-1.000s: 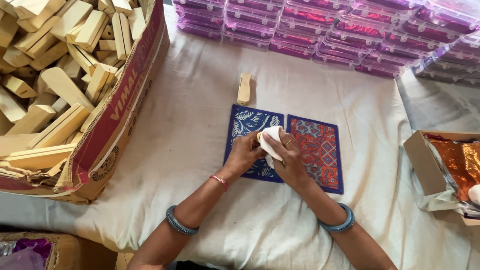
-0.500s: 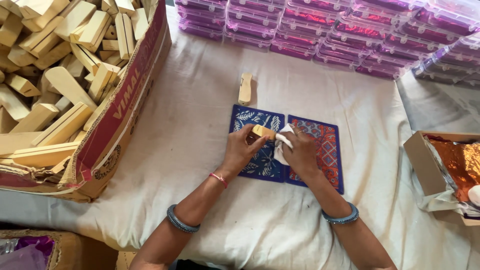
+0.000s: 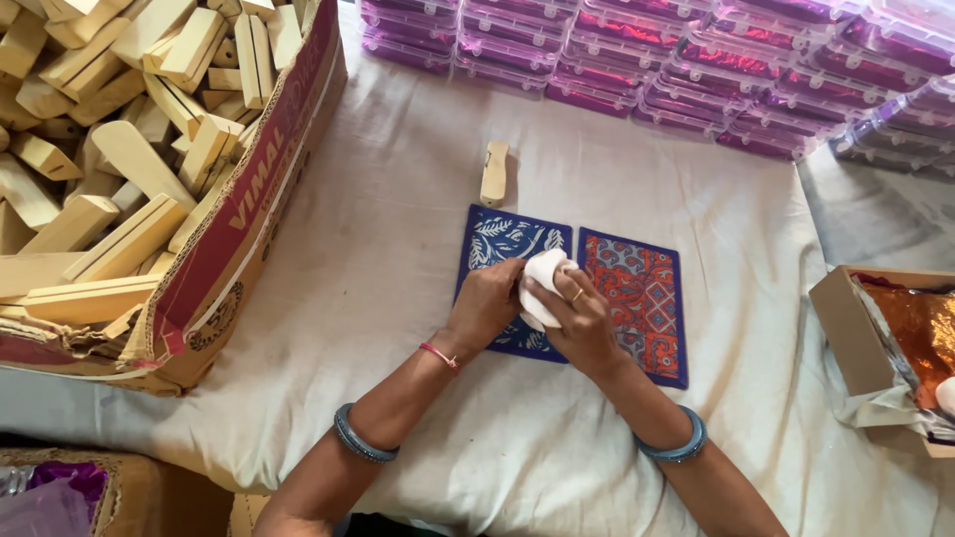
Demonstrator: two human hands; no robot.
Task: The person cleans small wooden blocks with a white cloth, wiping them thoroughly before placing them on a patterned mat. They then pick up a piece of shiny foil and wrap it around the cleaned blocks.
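Note:
My left hand (image 3: 492, 303) and my right hand (image 3: 579, 320) meet over two patterned panels lying side by side on the white cloth. Both hands grip a white cloth wad (image 3: 543, 278), which hides whatever is inside it. Under my left hand lies the blue panel with white leaf pattern (image 3: 497, 242). To its right lies the red and orange panel with a blue border (image 3: 647, 298). A single wooden block (image 3: 494, 172) lies on the cloth just beyond the blue panel.
A large cardboard box (image 3: 249, 229) full of wooden blocks fills the left side. Rows of purple plastic-wrapped packs (image 3: 696, 80) line the far edge. An open carton with orange foil (image 3: 895, 338) stands at right. A box with purple material (image 3: 60, 492) sits bottom left.
Half a second ago my left hand held a small wooden block in the open beside the white cloth; now the cloth is wrapped over it and both hands press together.

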